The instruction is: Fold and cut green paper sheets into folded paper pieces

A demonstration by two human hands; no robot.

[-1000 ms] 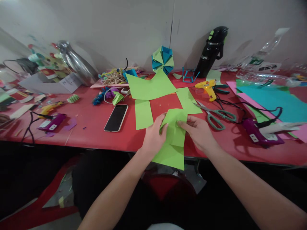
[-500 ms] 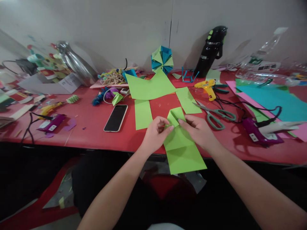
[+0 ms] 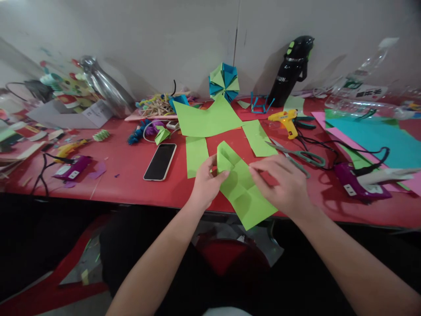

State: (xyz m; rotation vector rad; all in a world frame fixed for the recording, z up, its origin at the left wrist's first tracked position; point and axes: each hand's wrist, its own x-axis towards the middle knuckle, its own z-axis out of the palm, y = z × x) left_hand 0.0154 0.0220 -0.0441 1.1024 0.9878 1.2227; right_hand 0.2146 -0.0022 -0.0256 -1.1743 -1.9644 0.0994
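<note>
A creased sheet of light green paper (image 3: 245, 193) is held tilted over the table's front edge, its top end folded to a point. My left hand (image 3: 208, 180) grips it along the left side, thumb in front and fingers behind. At the right edge, my right hand (image 3: 283, 182) has thumb and index finger pinched together against the paper; their tips are slightly blurred. Scissors with grey-green handles (image 3: 301, 156) lie just beyond the right hand. Two green paper strips (image 3: 196, 153) rest behind the hands, with a larger green sheet (image 3: 207, 118) above them.
A phone (image 3: 160, 162) lies left of the hands. Along the back stand a blue-and-green paper ball (image 3: 223, 81), a black bottle (image 3: 289, 72) and a steel flask (image 3: 105, 85). A yellow glue gun (image 3: 286, 120), purple power strip (image 3: 357, 184) and coloured sheets (image 3: 375, 136) occupy the right.
The green paper has turned, its top end swinging left and its lower end narrowing to a corner. My right hand has shifted right, from the folded top to the sheet's right edge.
</note>
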